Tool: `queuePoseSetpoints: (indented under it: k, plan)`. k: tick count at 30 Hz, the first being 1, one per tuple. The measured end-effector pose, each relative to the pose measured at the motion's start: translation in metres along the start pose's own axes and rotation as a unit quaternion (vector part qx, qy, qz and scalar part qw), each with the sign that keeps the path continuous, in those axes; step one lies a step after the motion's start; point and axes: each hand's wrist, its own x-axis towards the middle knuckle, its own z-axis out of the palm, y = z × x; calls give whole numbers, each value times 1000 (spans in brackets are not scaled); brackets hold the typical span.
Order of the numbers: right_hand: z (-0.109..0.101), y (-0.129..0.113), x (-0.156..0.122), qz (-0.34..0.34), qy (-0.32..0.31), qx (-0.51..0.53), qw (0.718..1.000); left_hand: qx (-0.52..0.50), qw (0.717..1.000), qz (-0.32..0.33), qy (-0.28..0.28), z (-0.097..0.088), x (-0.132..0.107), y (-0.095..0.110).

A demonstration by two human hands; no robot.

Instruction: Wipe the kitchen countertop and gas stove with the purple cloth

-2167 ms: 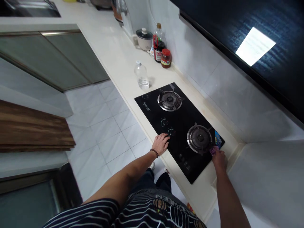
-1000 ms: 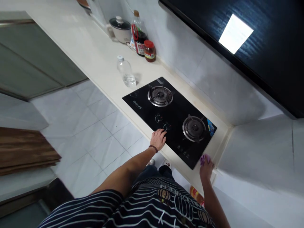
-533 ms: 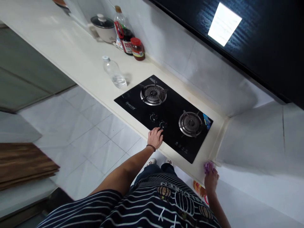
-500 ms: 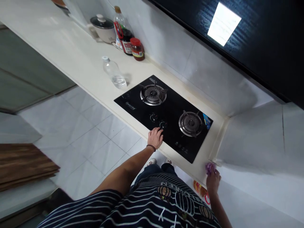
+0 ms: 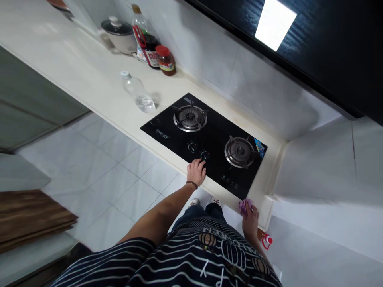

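My left hand (image 5: 196, 172) lies palm down over the front edge of the black gas stove (image 5: 179, 148), just below the two control knobs (image 5: 205, 154). Its fingers are spread on the glass and hold nothing; a beaded bracelet (image 5: 192, 184) circles the wrist. A crumpled purple cloth (image 5: 245, 207) is in my right hand (image 5: 250, 221), at the stove's near right corner, on the pale counter. The fingers are closed on the cloth and partly hidden by the back of the hand. Two round burners with pan supports (image 5: 190, 118) sit in the stove top.
A clear plastic bottle (image 5: 138, 92) stands left of the stove. Along the wall are a red-lidded jar (image 5: 165, 61), a dark sauce bottle (image 5: 148, 44) and a lidded pot (image 5: 119, 36). A black range hood (image 5: 323, 48) hangs above. A red-capped bottle (image 5: 267, 240) shows below the counter's right end.
My right hand has moved left with the purple cloth, from the counter's right end to the stove corner. My left hand stays at the front edge. The view has shifted slightly.
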Motion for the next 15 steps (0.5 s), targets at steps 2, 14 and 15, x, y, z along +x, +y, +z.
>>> queuePoseSetpoints:
  k: [2,14,15]
  plan:
    - [-9,22,-9,13,-2,-4,1000,3,1000,-1,-3,-1,0,1]
    - [0,1,-14,4,-8,-34,999,-5,1000,3,5,-1,0,2]
    - [4,-12,-13,-21,-11,-25,999,-6,1000,4,5,-1,0,2]
